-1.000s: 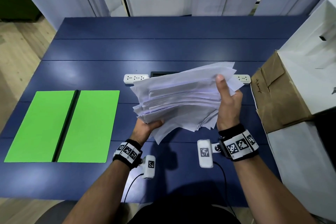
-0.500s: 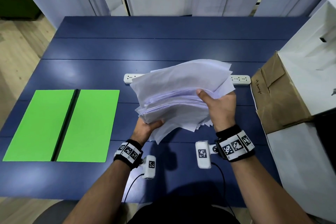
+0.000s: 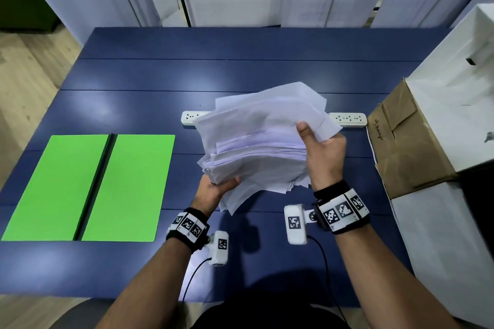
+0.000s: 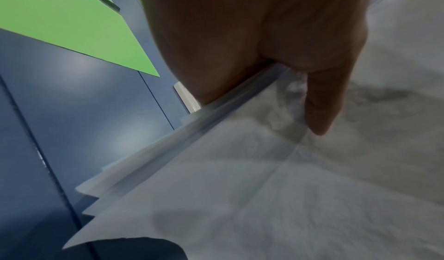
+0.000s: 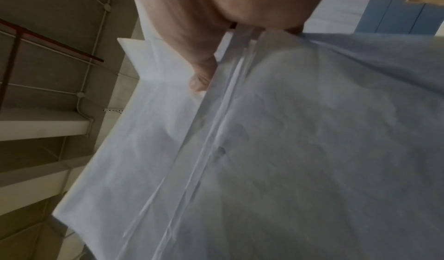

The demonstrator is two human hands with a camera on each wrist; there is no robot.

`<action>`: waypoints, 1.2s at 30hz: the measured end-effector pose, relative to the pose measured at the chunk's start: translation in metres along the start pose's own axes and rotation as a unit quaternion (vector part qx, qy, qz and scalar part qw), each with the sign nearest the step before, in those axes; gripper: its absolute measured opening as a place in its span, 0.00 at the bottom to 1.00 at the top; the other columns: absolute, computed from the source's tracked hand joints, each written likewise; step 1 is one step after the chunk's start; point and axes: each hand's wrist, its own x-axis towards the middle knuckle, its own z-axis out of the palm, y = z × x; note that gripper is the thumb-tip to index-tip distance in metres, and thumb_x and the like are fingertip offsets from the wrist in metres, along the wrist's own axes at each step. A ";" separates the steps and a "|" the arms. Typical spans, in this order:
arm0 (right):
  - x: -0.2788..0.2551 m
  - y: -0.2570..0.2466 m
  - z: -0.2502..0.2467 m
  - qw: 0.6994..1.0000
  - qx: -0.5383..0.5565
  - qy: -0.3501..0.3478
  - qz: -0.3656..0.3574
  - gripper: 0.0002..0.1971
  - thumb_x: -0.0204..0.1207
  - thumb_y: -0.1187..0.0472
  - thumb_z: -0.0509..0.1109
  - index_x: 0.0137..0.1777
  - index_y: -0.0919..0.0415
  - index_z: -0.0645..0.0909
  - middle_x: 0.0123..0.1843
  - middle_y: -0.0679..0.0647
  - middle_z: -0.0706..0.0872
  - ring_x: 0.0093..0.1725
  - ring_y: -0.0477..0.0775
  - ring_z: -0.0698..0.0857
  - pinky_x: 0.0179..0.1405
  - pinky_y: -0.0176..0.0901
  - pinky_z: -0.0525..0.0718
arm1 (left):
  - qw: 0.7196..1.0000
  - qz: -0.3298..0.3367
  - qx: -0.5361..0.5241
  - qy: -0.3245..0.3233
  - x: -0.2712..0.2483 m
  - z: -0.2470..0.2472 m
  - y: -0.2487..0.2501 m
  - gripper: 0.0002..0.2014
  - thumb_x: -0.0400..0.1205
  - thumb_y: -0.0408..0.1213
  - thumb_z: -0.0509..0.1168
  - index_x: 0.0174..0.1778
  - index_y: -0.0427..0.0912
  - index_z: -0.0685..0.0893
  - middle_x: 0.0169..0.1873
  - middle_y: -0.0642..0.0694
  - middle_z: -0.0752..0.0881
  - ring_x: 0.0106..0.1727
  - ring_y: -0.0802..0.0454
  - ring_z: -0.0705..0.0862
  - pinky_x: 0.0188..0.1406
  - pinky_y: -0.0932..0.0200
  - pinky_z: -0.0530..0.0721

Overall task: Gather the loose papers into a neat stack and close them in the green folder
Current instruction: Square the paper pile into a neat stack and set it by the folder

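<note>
Lying open and flat at the left of the table (image 3: 240, 72), the folder (image 3: 128, 187) showed two smooth bright-green panels split by a dark spine, nothing inside it. Table was dark blue, planked, slightly glossy. Next right, left hand (image 3: 213, 189) gripped the papers (image 3: 256, 141) at their near-left corner, thumb on top, fingers hidden under the sheets. Papers were thin white sheets, creased, edges fanned and uneven, held up off the table between both hands, well apart from the folder. Left wrist view: thumb (image 4: 321, 100) pressed on the top sheet, layered edges stepping out below. A white power strip (image 3: 191, 117) ran behind the papers, mostly hidden. Right hand (image 3: 324, 157) clamped the papers' right edge, thumb over the top, fingers behind. Right wrist view: stack edges ran in loose parallel lines, blurred. Both wrists wore black bands with square-patterned tags. Far right, a brown cardboard flap (image 3: 409, 147), matte with creases, lay against a white box (image 3: 454, 115); contents couldn't be told.
</note>
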 end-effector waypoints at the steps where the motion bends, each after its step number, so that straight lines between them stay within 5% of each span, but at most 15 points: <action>1: 0.001 0.001 0.000 1.000 -0.007 -0.013 -0.002 0.12 0.77 0.68 0.77 0.53 0.48 0.89 0.47 0.36 0.93 0.55 0.41 0.91 0.60 0.39 0.86 | 1.000 -0.005 0.000 0.005 0.001 -0.001 -0.002 0.20 0.73 0.28 0.77 0.55 0.57 0.93 0.55 0.48 0.94 0.57 0.50 0.91 0.61 0.45 0.89; 3: 0.001 -0.001 0.000 0.999 -0.002 -0.034 0.005 0.14 0.76 0.71 0.76 0.50 0.49 0.89 0.45 0.36 0.93 0.51 0.40 0.91 0.57 0.38 0.85 | 1.000 -0.010 0.000 0.010 0.001 -0.002 -0.002 0.19 0.73 0.29 0.77 0.54 0.57 0.93 0.55 0.46 0.94 0.57 0.48 0.91 0.61 0.43 0.89; 7: 0.001 -0.006 0.003 0.999 0.045 -0.025 0.015 0.06 0.79 0.60 0.75 0.43 0.48 0.90 0.43 0.36 0.93 0.49 0.34 0.90 0.54 0.29 0.82 | 1.000 -0.013 -0.001 0.006 0.003 -0.003 -0.004 0.21 0.75 0.24 0.77 0.56 0.55 0.92 0.55 0.48 0.94 0.57 0.51 0.91 0.58 0.51 0.89; 13: 0.005 0.003 -0.001 1.000 0.000 -0.021 0.019 0.11 0.77 0.66 0.77 0.49 0.46 0.88 0.44 0.32 0.93 0.51 0.33 0.90 0.55 0.31 0.83 | 1.000 -0.021 -0.008 0.010 0.002 -0.004 -0.005 0.21 0.73 0.28 0.77 0.53 0.59 0.93 0.53 0.50 0.94 0.55 0.52 0.92 0.56 0.54 0.90; 17: 0.004 -0.003 0.000 0.999 0.022 -0.027 0.014 0.04 0.75 0.60 0.79 0.44 0.50 0.87 0.39 0.36 0.91 0.44 0.35 0.88 0.50 0.30 0.82 | 0.999 -0.036 -0.012 0.022 0.004 -0.006 -0.008 0.18 0.75 0.24 0.77 0.57 0.47 0.90 0.52 0.47 0.95 0.54 0.50 0.92 0.54 0.54 0.89; 20: 0.003 -0.008 0.004 0.999 0.048 0.002 0.006 0.11 0.80 0.53 0.73 0.36 0.51 0.82 0.33 0.35 0.85 0.37 0.33 0.81 0.45 0.28 0.78 | 0.999 -0.035 -0.001 0.023 0.004 -0.005 -0.010 0.17 0.78 0.18 0.72 0.59 0.40 0.88 0.49 0.50 0.95 0.50 0.53 0.93 0.50 0.60 0.88; 25: 0.008 -0.002 0.004 0.999 0.032 0.008 0.023 0.01 0.76 0.57 0.79 0.45 0.49 0.90 0.43 0.37 0.93 0.49 0.36 0.91 0.50 0.31 0.84 | 0.999 -0.026 -0.001 0.024 0.005 -0.005 -0.011 0.18 0.77 0.17 0.73 0.58 0.42 0.89 0.49 0.49 0.95 0.51 0.53 0.92 0.51 0.60 0.88; 31: 0.012 0.004 -0.001 0.999 0.000 -0.025 0.022 0.14 0.76 0.72 0.76 0.50 0.50 0.88 0.41 0.33 0.93 0.47 0.34 0.90 0.50 0.29 0.84 | 0.999 -0.020 -0.006 0.034 0.009 -0.008 -0.013 0.16 0.72 0.28 0.78 0.55 0.45 0.93 0.53 0.42 0.94 0.53 0.47 0.92 0.55 0.51 0.90; 36: 0.012 -0.002 0.001 0.999 0.020 -0.021 0.018 0.04 0.78 0.60 0.77 0.46 0.49 0.91 0.42 0.37 0.93 0.47 0.37 0.89 0.53 0.33 0.83 | 0.999 -0.017 0.006 0.031 0.011 -0.009 -0.011 0.20 0.72 0.24 0.77 0.59 0.44 0.89 0.51 0.50 0.94 0.53 0.55 0.91 0.53 0.59 0.88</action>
